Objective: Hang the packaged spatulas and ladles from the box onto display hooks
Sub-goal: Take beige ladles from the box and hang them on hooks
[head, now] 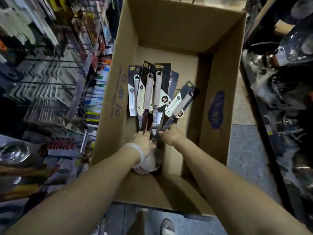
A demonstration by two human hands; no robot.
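You are reaching both arms down into the brown cardboard box [218, 92]: your left hand [144, 141] is gripping the fanned, card-backed steel utensils [152, 97] near its left wall, and your right hand [171, 135] is pinching another's metal shaft.

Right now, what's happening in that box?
A person is reaching both hands into an open cardboard box on the floor. The left hand grips a fanned bunch of packaged utensils by their metal ends. The right hand pinches the shaft of one more packaged utensil, which angles off to the right. Nothing from this bunch is on a display hook yet.
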